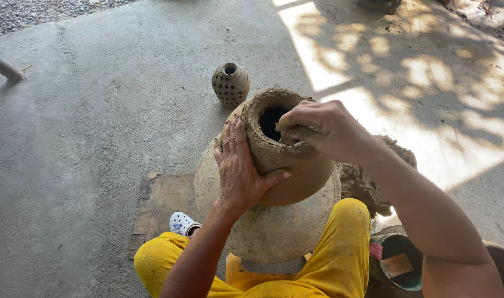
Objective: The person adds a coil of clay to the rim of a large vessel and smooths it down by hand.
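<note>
Yellow trousers (340, 259) frame it: left hand (242, 168) flat against the wet clay pot (288, 160), right hand (318, 128) pinching its rim, where pressing too hard could collapse the soft wall.

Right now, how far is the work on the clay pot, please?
Done: the round body of the clay pot stands formed on the round board. In hand: the left hand lies flat against the pot's side, and the right hand presses clay on the rough rim. Left: the rim looks uneven and the surface is plain, unlike the small patterned pot behind.
</note>
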